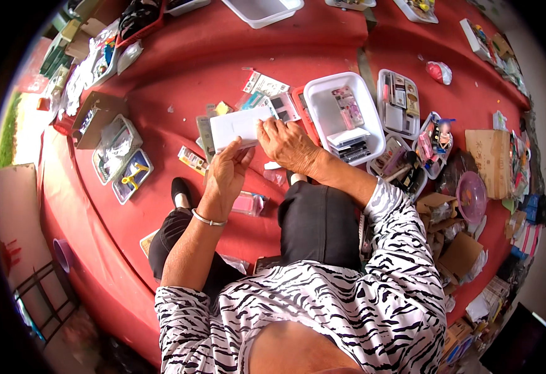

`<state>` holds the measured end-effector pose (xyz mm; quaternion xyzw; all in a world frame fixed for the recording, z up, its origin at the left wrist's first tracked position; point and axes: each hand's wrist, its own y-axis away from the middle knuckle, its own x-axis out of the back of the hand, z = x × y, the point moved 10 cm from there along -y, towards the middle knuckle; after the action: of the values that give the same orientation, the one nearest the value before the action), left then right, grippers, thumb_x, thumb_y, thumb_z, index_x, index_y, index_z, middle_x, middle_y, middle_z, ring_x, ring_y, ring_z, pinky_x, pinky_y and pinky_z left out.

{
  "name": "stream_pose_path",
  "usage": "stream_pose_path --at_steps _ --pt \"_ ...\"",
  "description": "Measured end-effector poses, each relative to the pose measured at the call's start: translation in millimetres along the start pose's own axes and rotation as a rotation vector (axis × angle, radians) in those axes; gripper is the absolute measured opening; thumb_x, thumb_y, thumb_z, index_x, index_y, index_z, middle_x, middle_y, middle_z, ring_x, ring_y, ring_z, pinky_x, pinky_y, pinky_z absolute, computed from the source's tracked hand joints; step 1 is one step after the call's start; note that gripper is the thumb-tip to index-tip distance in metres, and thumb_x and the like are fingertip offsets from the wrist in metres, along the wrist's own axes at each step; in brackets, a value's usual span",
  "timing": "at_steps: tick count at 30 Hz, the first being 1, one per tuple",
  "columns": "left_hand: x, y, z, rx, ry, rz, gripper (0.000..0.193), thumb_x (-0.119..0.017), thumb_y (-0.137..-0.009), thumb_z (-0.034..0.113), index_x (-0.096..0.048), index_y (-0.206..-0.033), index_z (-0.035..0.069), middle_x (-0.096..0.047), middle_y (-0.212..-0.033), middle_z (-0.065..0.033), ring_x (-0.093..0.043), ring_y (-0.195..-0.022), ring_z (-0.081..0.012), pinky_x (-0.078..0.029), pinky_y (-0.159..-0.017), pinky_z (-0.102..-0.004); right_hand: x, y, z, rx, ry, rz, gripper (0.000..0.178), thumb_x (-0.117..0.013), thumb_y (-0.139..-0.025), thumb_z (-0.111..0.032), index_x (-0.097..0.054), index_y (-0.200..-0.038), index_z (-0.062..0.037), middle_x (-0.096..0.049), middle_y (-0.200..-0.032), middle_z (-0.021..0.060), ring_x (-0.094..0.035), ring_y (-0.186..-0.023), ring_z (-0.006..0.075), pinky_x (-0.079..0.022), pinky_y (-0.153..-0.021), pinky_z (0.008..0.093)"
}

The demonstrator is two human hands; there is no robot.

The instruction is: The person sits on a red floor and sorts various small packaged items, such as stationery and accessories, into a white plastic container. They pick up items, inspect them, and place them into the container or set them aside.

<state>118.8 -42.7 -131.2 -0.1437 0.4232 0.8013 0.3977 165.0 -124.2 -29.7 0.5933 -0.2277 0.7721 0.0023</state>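
A flat white rectangular box or pad [240,124] is held over the red cloth, in front of my knees. My left hand [226,169] grips its lower edge, thumb on top and fingers underneath. At its right end my right hand [288,143] is closed, with bent fingertips pinching the edge. Under and beyond it lie flat packaged goods, among them a printed card pack [265,84] and a clear-fronted pack [284,107]. Just right of my right hand stands a white plastic basin [324,103], holding a pink blister pack [347,109] and several dark-and-white packets [350,144].
Right of the basin are a white tray of boxed items [399,100] and more filled trays. A pink bowl [471,196] and cardboard boxes [488,159] stand farther right. On the left are an open carton [101,121] and a tray with yellow items [134,174]. Red cloth [223,43] covers the ground.
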Motion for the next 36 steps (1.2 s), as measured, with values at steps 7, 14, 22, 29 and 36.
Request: stream_pose_path --at_steps 7,14,22,29,36 --pt "-24.2 18.3 -11.4 0.16 -0.206 -0.222 0.031 -0.047 -0.09 0.021 -0.05 -0.109 -0.003 -0.059 -0.102 -0.0136 -0.058 -0.094 -0.0216 -0.047 -0.085 -0.0303 -39.2 80.8 103.3 -0.567 -0.226 -0.056 0.014 -0.054 -0.075 -0.015 -0.05 -0.079 -0.0023 -0.055 -0.071 0.0122 -0.059 -0.059 0.027 -0.049 -0.052 0.0348" --pt "-0.4 17.6 -16.5 0.225 -0.278 -0.168 0.023 -0.047 -0.089 0.018 -0.054 -0.102 0.0 -0.061 -0.095 -0.0108 -0.059 -0.086 -0.019 -0.048 -0.079 -0.0287 -111.5 188.0 185.3 -1.013 -0.183 -0.144 0.017 -0.051 -0.075 -0.014 -0.053 -0.085 0.0 -0.06 -0.08 0.0172 -0.06 -0.072 0.0327 -0.05 -0.064 0.0401" --pt "13.6 14.8 -10.8 0.18 -0.362 -0.083 0.021 -0.049 -0.088 0.015 -0.053 -0.102 0.001 -0.06 -0.094 -0.0102 -0.058 -0.087 -0.0165 -0.048 -0.078 -0.0264 -66.1 220.4 232.5 -0.884 -0.191 -0.064 0.019 -0.05 -0.079 -0.004 -0.054 -0.097 -0.0055 -0.057 -0.088 0.0124 -0.059 -0.079 0.0303 -0.05 -0.066 0.0387" --pt "10.4 12.1 -12.7 0.176 -0.417 -0.103 0.021 -0.049 -0.087 0.014 -0.053 -0.102 0.001 -0.06 -0.093 -0.0095 -0.058 -0.086 -0.0164 -0.048 -0.078 -0.0264 -52.4 224.8 232.1 -0.743 -0.352 -0.181 0.021 -0.053 -0.079 -0.003 -0.052 -0.1 -0.0014 -0.057 -0.094 0.0135 -0.059 -0.084 0.03 -0.05 -0.073 0.036" --pt "47.0 19.2 -9.2 0.179 -0.423 -0.025 0.022 -0.05 -0.087 0.015 -0.053 -0.103 0.001 -0.06 -0.094 -0.0109 -0.059 -0.088 -0.0188 -0.047 -0.079 -0.0286 -126.2 241.1 201.8 -0.621 -0.42 -0.229 0.028 -0.047 -0.072 0.004 -0.054 -0.098 -0.0055 -0.055 -0.097 0.0113 -0.059 -0.081 0.031 -0.051 -0.067 0.0371"
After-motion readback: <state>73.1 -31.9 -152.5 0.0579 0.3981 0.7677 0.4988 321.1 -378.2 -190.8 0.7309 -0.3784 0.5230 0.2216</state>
